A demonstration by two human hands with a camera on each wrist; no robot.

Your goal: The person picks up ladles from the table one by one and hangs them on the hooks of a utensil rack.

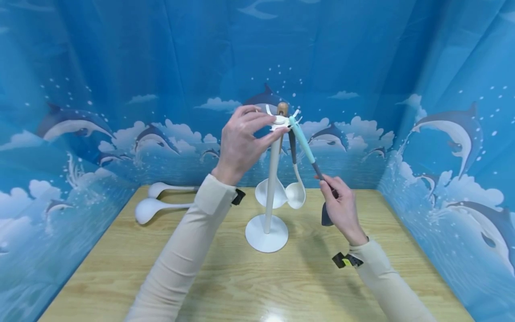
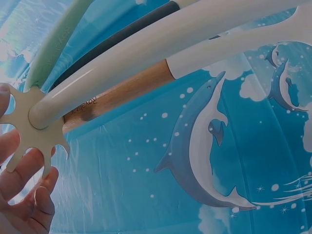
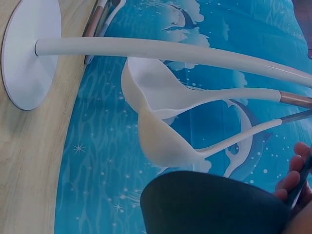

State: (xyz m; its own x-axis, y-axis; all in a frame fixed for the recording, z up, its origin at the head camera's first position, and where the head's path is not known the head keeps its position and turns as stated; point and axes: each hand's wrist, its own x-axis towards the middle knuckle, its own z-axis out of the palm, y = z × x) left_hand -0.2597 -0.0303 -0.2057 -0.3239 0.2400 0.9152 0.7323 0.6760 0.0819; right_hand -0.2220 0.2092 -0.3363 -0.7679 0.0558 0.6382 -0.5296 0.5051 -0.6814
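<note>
A white utensil stand (image 1: 273,179) with a round base rises from the table, a star-shaped hook plate at its top. My left hand (image 1: 243,138) pinches the hook plate (image 2: 44,109) between thumb and fingers. In my right hand (image 1: 342,205) is a dark spatula (image 1: 327,214), gripped by its grey shaft; its mint-green handle (image 1: 302,141) reaches up to the hooks at the right. The spatula's dark head (image 3: 209,204) points down in the right wrist view. Behind the pole hang a wooden-handled white ladle (image 3: 151,85) and a smaller dark-handled cream ladle (image 1: 295,194).
Two white ladles lie on the table's left side, one (image 1: 158,188) behind the other (image 1: 149,210); my left forearm hides their handle ends. A blue dolphin-print curtain (image 1: 201,53) surrounds the wooden table (image 1: 257,286) at the back and sides.
</note>
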